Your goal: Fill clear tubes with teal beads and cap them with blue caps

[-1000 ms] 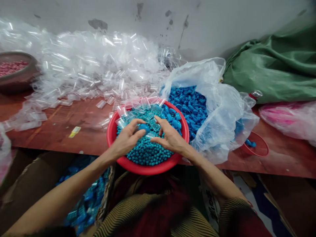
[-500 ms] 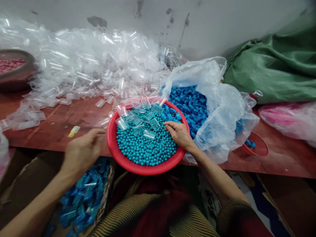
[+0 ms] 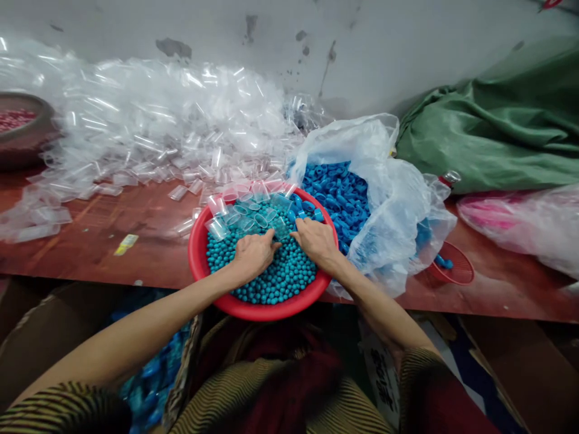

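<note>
Cardboard box (image 3: 45,328) below the worktop (image 3: 113,226), containing blue pieces (image 3: 156,380); red plastic basin (image 3: 271,312) at the worktop's front edge, containing turquoise beads (image 3: 275,292), with clear plastic tubes (image 3: 257,221) and blue caps (image 3: 299,207) toward its far side. Left hand (image 3: 254,255) and right hand (image 3: 316,242), both over the basin, fingers curled nearly closed, contents of either grip not discernible. Beyond: red mesh basket (image 3: 472,276) holding a blue item (image 3: 444,262), translucent bag (image 3: 395,211) gaping on further blue caps, and brown bowl (image 3: 27,147) of pink beads (image 3: 15,119).
</note>
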The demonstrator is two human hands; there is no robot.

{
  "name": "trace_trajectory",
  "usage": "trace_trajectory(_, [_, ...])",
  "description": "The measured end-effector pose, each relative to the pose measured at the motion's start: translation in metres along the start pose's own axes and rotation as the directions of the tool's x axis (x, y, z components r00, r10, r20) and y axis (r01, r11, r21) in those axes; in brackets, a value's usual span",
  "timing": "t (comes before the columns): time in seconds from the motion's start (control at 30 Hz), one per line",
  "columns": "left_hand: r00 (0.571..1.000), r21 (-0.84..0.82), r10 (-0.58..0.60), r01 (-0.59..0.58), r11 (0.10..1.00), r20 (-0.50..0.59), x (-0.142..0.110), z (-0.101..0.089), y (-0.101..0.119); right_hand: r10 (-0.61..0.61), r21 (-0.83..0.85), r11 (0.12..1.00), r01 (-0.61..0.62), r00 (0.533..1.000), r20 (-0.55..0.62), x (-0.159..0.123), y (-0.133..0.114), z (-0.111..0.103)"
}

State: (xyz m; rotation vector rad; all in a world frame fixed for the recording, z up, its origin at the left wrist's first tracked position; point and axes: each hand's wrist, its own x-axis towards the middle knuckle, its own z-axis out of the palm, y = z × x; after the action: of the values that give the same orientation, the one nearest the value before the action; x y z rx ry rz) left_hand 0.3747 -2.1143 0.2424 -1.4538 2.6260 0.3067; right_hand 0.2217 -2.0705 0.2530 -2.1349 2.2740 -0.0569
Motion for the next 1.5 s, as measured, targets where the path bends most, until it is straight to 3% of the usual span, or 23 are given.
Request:
trace_trajectory(0.17, [1.0, -0.115, -0.027, 0.028, 0.993, 0.011, 0.004, -0.002, -0.001, -0.068, 0.032, 0.997, 0.068, 0.998, 0.003, 0.001, 0.0, 0.002])
trace_trajectory(0.27, [0.999, -0.21, -0.05, 0.051, 0.976, 0.008, 0.008, 0.001, -0.003, -0.125, 0.071, 0.99, 0.125, 0.992, -0.017, -0.009, 0.009, -0.004])
trace_trajectory(0.47, [0.997, -0.365, -0.078, 0.068, 0.929, -0.013, 0.022, 0.011, -0.002, -0.244, 0.118, 0.964, 0.237, 0.969, 0.049, -0.03, 0.01, -0.008])
trace_trajectory(0.67, [1.0, -0.496, -0.015, 0.012, 0.868, -0.002, 0.024, 0.01, -0.017, -0.233, 0.353, 0.901, 0.252, 0.968, -0.097, -0.028, 0.025, -0.009])
trace_trajectory(0.87, [0.997, -0.536, 0.031, 0.009, 0.844, 0.066, 0.034, 0.006, -0.019, -0.202, 0.493, 0.798, 0.346, 0.925, -0.322, -0.025, 0.047, -0.013])
trace_trajectory(1.03, [0.991, -0.569, 0.096, -0.026, 0.822, 0.093, 0.042, -0.004, -0.024, -0.222, 0.51, 0.764, 0.394, 0.904, -0.366, -0.027, 0.056, -0.024])
trace_trajectory(1.1, [0.982, -0.635, 0.126, -0.008, 0.773, 0.141, 0.04, -0.008, -0.028, -0.233, 0.522, 0.754, 0.4, 0.905, -0.356, -0.026, 0.056, -0.025])
trace_trajectory(1.23, [0.96, -0.799, 0.149, 0.105, 0.592, 0.236, 0.03, -0.009, -0.03, -0.251, 0.539, 0.744, 0.395, 0.913, -0.323, -0.023, 0.053, -0.019])
trace_trajectory(1.33, [0.977, -0.817, 0.115, 0.084, 0.57, 0.181, 0.02, -0.005, -0.034, -0.26, 0.529, 0.745, 0.406, 0.907, -0.33, -0.022, 0.053, -0.015])
trace_trajectory(1.43, [0.991, -0.772, 0.131, -0.055, 0.633, 0.037, 0.009, -0.004, -0.043, -0.299, 0.491, 0.759, 0.426, 0.899, -0.319, -0.025, 0.054, -0.019])
trace_trajectory(1.5, [0.986, -0.765, 0.165, -0.134, 0.63, -0.037, 0.002, -0.004, -0.05, -0.331, 0.442, 0.798, 0.41, 0.911, -0.248, -0.029, 0.051, -0.025])
